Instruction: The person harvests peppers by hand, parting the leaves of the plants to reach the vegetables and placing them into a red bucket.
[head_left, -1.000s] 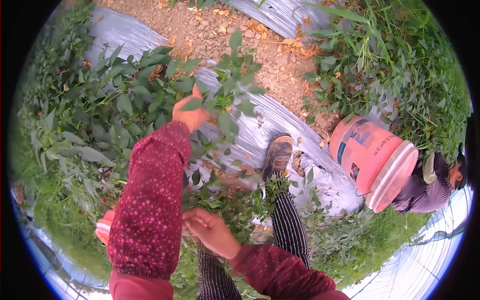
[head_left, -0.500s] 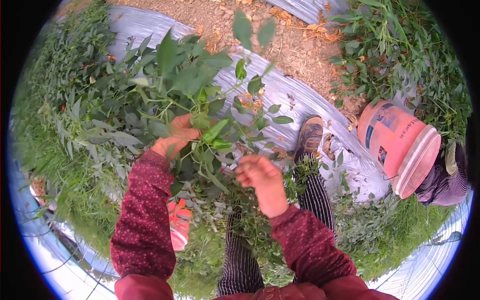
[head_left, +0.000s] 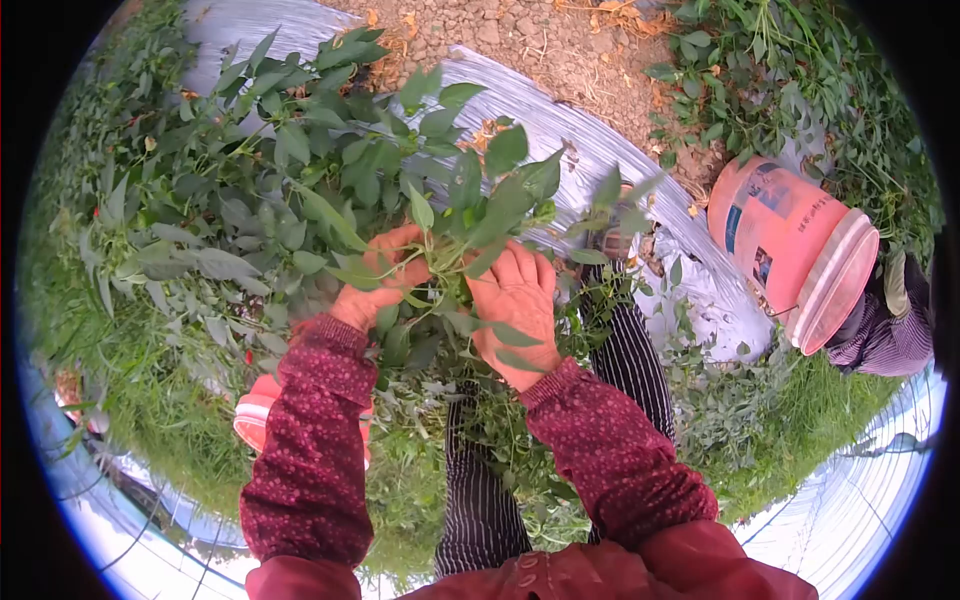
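Both hands are in the middle of a leafy green pepper plant. My left hand has its fingers curled round stems on the plant's near side. Just to the right, my right hand is closed among the leaves, back of the hand up, its fingertips hidden by foliage. Whether a pepper is between those fingers cannot be made out. Leaves overlap both hands and the right wrist.
A pink bucket lies tilted at the right, beside a person's sleeve. Another pink bucket is partly behind my left forearm. Silver plastic mulch borders bare soil. My shoe is partly covered by leaves.
My right hand has moved up and left into the foliage, close to my left hand, which has shifted slightly right. The green peppers seen before are now hidden. More of the lower-left bucket shows.
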